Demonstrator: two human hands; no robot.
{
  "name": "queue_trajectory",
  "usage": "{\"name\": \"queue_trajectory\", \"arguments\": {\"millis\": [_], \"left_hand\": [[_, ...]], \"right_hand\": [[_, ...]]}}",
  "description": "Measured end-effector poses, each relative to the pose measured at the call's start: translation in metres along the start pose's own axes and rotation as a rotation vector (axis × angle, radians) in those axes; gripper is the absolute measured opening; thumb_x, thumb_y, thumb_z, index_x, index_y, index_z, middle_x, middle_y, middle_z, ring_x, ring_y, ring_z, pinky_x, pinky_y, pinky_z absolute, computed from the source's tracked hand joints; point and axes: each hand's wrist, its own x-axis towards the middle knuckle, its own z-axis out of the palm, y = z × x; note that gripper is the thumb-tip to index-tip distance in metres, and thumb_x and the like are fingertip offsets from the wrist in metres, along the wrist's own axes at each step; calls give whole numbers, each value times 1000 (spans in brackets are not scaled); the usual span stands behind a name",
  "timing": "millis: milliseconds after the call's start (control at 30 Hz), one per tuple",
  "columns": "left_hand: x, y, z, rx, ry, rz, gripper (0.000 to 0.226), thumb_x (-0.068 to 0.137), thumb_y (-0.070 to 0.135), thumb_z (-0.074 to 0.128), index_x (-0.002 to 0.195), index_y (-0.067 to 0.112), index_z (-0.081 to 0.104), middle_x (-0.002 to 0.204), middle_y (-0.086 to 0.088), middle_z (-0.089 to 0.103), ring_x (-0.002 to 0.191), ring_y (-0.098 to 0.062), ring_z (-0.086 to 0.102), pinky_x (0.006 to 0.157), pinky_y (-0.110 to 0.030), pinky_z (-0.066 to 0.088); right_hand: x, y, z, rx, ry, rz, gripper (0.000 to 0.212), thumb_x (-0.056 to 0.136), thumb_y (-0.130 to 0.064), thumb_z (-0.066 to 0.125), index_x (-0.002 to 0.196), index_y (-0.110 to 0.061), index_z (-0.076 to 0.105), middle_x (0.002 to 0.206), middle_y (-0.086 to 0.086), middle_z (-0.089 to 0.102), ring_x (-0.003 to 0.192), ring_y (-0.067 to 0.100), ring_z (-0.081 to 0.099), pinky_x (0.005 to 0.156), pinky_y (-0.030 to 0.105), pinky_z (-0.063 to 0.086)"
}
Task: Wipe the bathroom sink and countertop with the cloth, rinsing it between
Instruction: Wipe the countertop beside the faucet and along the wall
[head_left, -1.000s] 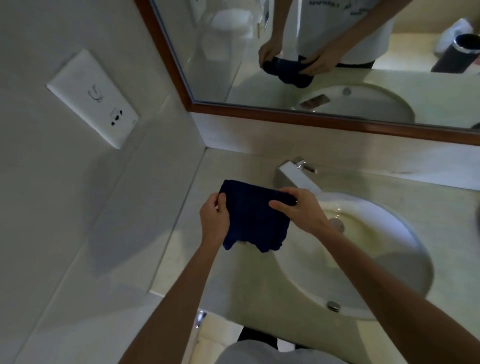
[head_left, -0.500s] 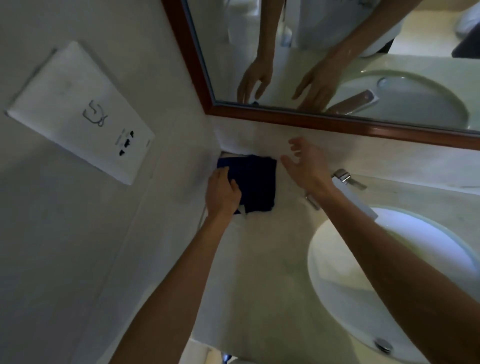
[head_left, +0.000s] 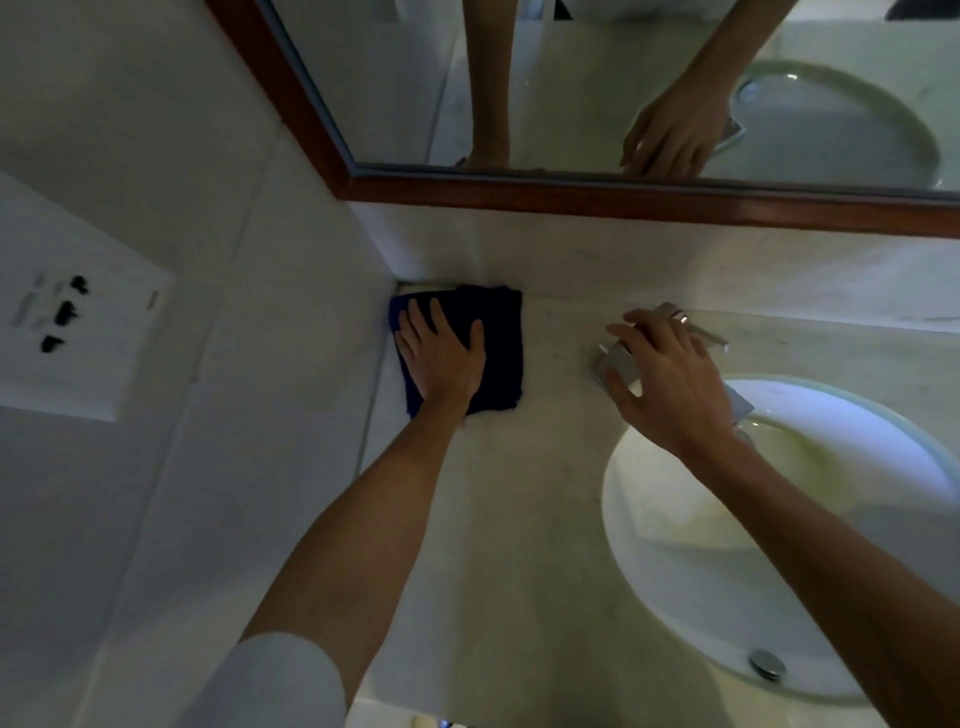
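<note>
Dark blue cloth (head_left: 496, 353) lies flat on the countertop (head_left: 509, 509), jammed into the back-left corner: its left edge runs along the side wall (head_left: 291, 364), its far edge meets the backsplash (head_left: 597, 260) under the mirror (head_left: 597, 78). Left hand (head_left: 441, 358) lies palm-down on the cloth's left half, fingers straight and slightly spread, pointing toward the corner, thumb out to the right; flat press, no pinch. The right strip of the cloth shows uncovered. Open counter runs from the cloth's right edge over to the faucet (head_left: 618, 366), and a wide bare stretch runs from the cloth's near edge back toward the person, between the wall and the sink (head_left: 670, 582) rim. Right hand (head_left: 670, 379) is over the faucet, fingers spread and loosely bent; contact with the metal unclear, not seen gripping it. Faucet lever (head_left: 701, 332) pokes out behind that hand, near the backsplash. Sink is a round white basin set in the counter right of the cloth, well apart from it; the right forearm crosses over it. Inside the basin: a yellowish tint on the far side, overflow fitting (head_left: 766, 664) on the near wall; whether water stands in it can't be told. Mirror's wood frame (head_left: 649, 200) sits just above the backsplash; both arms show in the reflection. White outlet plate (head_left: 78, 322) on the side wall, well left of the cloth. White sleeve (head_left: 280, 680) on the left arm at the bottom edge.
</note>
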Motion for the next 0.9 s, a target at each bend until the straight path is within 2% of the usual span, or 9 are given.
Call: {"name": "queue_trajectory", "arguments": {"millis": [300,400,567,667,733,800,833,867,900], "left_hand": [[18,-15,-1,32,17,107,81,93,63,40,155,11,30,162,-19,23,149,-35,21,123,-49,15],[19,-11,-8,-17,9,12,84,92,63,47,155,10,27,162,-17,20,149,-35,20,123,-47,17],[23,-8,-26,-147,-4,-192,91,88,54,65,153,5,26,156,-18,29,142,-36,30,116,-46,30],[31,-10,-37,-164,-89,-291,96,85,47,72,151,-2,22,152,-21,34,138,-37,36,115,-45,34],[35,-13,-43,-98,-169,-352,87,86,40,72,146,-6,28,146,-22,42,131,-35,47,103,-42,45],[38,-15,-48,-25,-216,-362,63,90,36,68,130,-7,47,128,-20,57,113,-31,60,80,-36,53],[38,-16,-49,-17,-231,-354,43,91,34,67,112,-3,58,110,-15,63,98,-26,64,66,-33,53],[37,-16,-51,-46,-253,-360,29,92,31,68,91,4,60,90,-9,61,80,-21,63,55,-29,50],[35,-15,-55,-96,-275,-375,28,91,29,69,80,7,57,79,-5,57,70,-18,59,49,-28,47]], "right_hand": [[3,-4,1,-20,-8,8,46,76,-20,75,120,-14,65,127,8,57,115,33,56,89,47,49],[3,-5,2,-20,-4,9,46,75,-21,74,120,-14,66,126,8,57,115,33,56,88,47,49],[4,-5,2,-9,15,13,46,73,-24,71,118,-14,66,123,7,58,111,33,56,87,46,48],[4,-5,2,-1,15,19,46,72,-25,71,116,-15,66,122,6,57,111,32,56,86,44,48],[4,-5,3,1,13,24,46,72,-26,71,116,-15,66,121,6,57,110,32,56,86,45,49],[4,-5,3,0,11,23,45,72,-25,71,116,-15,66,121,6,58,110,32,55,86,46,49],[4,-5,3,-4,13,21,45,72,-25,71,115,-15,66,120,6,58,109,32,55,86,46,49],[4,-6,3,-6,13,20,44,72,-25,71,115,-15,66,120,5,58,108,32,55,85,45,49],[3,-6,3,-7,11,21,44,72,-24,71,115,-15,66,120,5,58,108,32,55,85,45,49]]}}
